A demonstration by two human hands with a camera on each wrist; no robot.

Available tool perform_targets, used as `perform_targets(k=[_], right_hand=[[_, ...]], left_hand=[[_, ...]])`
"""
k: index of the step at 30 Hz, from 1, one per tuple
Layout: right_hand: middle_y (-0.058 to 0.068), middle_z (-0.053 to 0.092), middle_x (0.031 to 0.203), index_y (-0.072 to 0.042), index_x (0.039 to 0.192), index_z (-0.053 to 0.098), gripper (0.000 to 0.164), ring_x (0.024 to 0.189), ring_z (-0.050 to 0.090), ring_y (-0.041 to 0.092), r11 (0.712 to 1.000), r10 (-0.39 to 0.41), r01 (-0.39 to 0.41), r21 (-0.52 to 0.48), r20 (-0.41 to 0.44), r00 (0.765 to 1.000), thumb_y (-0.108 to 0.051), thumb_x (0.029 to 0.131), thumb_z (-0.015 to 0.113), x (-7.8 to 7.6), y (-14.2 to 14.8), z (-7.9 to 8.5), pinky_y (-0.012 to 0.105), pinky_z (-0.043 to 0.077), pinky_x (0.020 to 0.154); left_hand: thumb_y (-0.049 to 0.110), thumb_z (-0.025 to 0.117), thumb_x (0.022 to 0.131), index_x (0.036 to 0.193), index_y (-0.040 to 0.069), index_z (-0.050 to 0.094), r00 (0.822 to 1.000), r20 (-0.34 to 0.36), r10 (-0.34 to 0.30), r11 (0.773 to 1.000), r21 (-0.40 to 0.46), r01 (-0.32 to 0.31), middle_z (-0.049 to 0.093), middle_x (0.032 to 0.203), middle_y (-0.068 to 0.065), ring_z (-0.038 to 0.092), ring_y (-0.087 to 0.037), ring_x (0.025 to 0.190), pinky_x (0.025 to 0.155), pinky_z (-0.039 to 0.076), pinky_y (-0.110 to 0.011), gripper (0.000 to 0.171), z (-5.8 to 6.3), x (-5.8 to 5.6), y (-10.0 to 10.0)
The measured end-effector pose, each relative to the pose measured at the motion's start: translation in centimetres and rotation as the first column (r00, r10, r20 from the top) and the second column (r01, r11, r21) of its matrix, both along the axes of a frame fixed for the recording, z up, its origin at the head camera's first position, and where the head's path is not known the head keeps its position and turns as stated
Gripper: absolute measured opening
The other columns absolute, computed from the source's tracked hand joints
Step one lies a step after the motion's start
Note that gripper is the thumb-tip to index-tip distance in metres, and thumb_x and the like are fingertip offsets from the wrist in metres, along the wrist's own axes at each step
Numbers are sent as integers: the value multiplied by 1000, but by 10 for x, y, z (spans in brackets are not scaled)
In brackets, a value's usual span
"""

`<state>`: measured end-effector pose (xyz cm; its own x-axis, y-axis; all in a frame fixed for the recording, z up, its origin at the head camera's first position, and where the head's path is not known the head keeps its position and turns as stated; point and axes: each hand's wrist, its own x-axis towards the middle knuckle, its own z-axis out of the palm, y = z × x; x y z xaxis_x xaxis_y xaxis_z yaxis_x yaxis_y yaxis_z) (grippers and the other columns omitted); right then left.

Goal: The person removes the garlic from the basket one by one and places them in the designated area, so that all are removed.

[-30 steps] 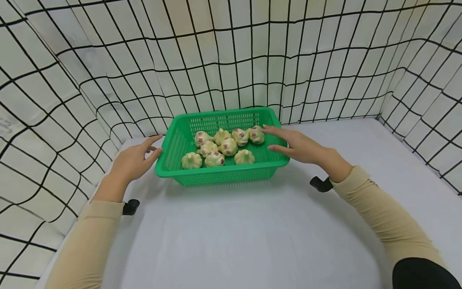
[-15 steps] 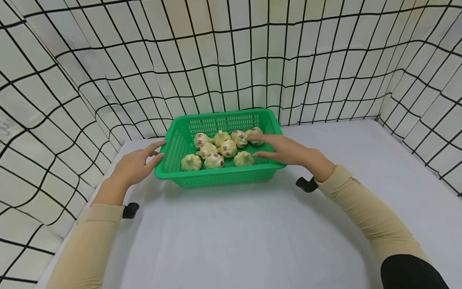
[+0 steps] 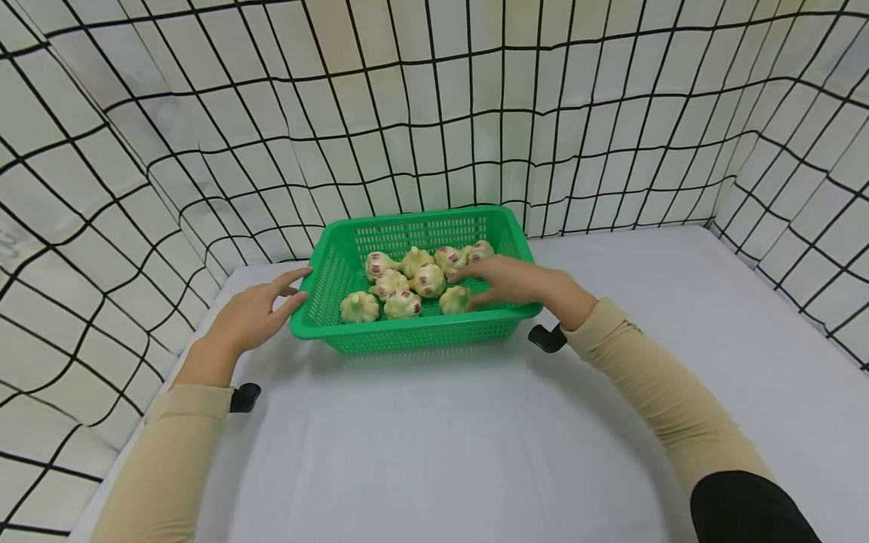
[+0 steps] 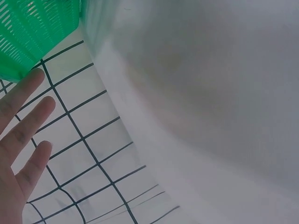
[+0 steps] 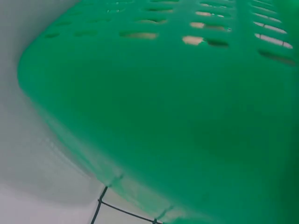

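Observation:
A green plastic basket (image 3: 414, 326) holds several garlic bulbs (image 3: 403, 304), pale with purple-red patches. My left hand (image 3: 251, 313) is at the basket's left end, its fingertips at the rim. In the left wrist view, spread fingers (image 4: 29, 121) of that hand show beside the basket corner (image 4: 42, 28). My right hand (image 3: 512, 283) reaches over the right rim into the basket. Its thumb and fingers stand apart around the front right garlic bulb (image 3: 452, 300), the thumb close to it. The basket wall (image 5: 140, 102) fills most of the right wrist view, so that hand is hidden there.
The basket stands on a white-covered table (image 3: 407, 437). Black netting (image 3: 434, 113) hangs in front of white walls at the back and both sides, close behind the basket.
My right hand has moved left, from the basket's right rim to over the front right garlic bulb. My left hand has stayed at the left rim.

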<state>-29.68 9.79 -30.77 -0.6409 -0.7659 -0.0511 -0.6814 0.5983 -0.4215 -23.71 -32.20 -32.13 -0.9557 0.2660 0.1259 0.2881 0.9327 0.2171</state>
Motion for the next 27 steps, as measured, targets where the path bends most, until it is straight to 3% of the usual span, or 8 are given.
perform_targets(k=[12, 27], right_hand=[[10, 59, 144, -6, 141, 61, 51, 132, 55, 29, 993, -56, 55, 108, -2, 998, -13, 94, 77, -1, -20, -2, 42, 48, 105], [14, 63, 135, -5, 138, 62, 46, 114, 63, 25, 983, -112, 111, 146, -1, 994, -13, 94, 76, -11, -28, -13, 39, 52, 99]], left_hand=[[51, 36, 110, 160, 15, 34, 999, -31, -14, 1000, -13, 13, 62, 134, -28, 58, -52, 118, 95, 45, -68, 62, -1, -1, -1], [51, 36, 110, 160, 16, 34, 1000, -28, -15, 1000, -1, 15, 62, 133, -28, 56, -52, 121, 97, 43, -68, 61, -4, -2, -3]])
